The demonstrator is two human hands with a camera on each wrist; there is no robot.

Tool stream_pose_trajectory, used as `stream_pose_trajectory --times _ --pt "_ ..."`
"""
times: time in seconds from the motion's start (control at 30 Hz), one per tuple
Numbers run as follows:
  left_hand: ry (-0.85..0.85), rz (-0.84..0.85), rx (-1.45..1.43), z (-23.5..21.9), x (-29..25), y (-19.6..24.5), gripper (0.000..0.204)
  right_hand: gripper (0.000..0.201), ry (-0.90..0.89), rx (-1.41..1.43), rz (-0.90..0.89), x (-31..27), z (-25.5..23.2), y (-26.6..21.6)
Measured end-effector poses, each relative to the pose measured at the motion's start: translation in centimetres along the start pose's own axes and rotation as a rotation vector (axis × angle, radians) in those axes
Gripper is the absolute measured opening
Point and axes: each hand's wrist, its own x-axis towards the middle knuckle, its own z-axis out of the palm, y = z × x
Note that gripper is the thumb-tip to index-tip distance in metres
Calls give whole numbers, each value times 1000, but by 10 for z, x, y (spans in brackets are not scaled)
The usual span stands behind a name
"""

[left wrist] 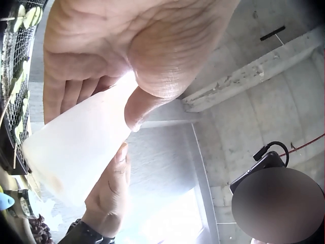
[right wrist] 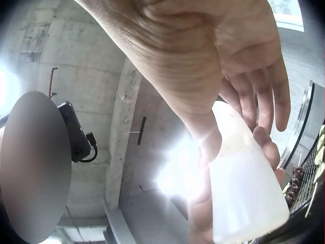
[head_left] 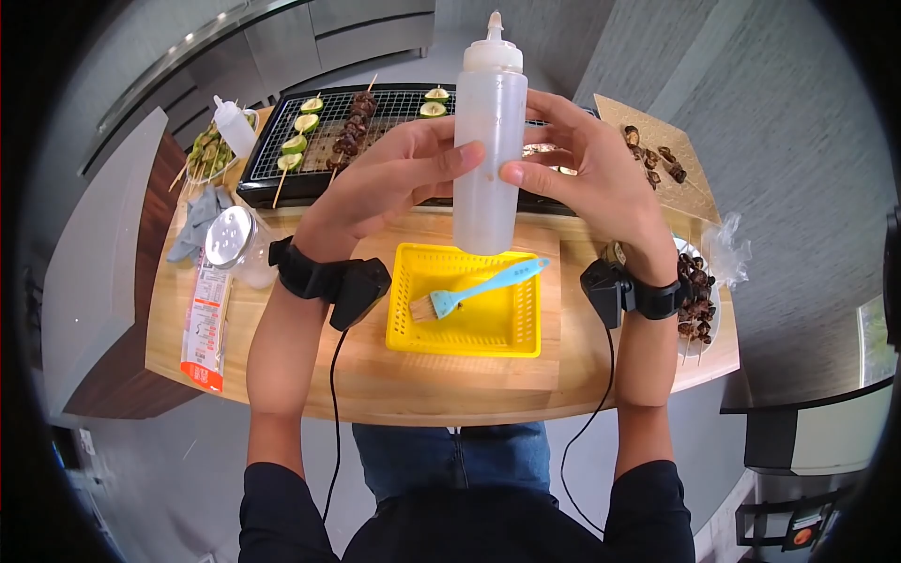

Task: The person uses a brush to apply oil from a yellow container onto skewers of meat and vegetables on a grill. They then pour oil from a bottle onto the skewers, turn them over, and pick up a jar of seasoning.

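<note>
A translucent squeeze bottle [head_left: 492, 117] with a pointed nozzle cap stands upright in the air, gripped by both hands. My left hand [head_left: 399, 169] holds it from the left, thumb across its front and fingers behind. From the other side my right hand [head_left: 601, 174] grips it, thumb tip close to the left thumb. Both wrist views show the bottle's pale body [left wrist: 84, 145] between thumb and fingers. Beneath it in the head view lies a yellow plastic basket [head_left: 465, 348] on the table, with a light-blue basting brush [head_left: 488, 284] resting in it.
Behind the hands stands a black grill [head_left: 263, 192] bearing zucchini skewers [head_left: 294, 144] and a meat skewer [head_left: 352, 127]. To the left are another squeeze bottle [head_left: 235, 129], a lidded jar [head_left: 232, 239] and a printed packet [head_left: 204, 324]. Meat skewers [head_left: 694, 300] lie on a plate at right.
</note>
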Motion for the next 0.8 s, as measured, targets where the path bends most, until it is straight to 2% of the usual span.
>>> stream_pose_trajectory --times 0.1,0.53,0.8 --pt "40 -4 13 7 -1 5 63 69 0 2 6 0 1 0" --pt "45 -46 -27 7 -1 4 56 71 -9 -77 -21 -3 0 -4" --pt "48 -40 -56 2 1 0 57 81 -8 -110 9 -3 2 -4"
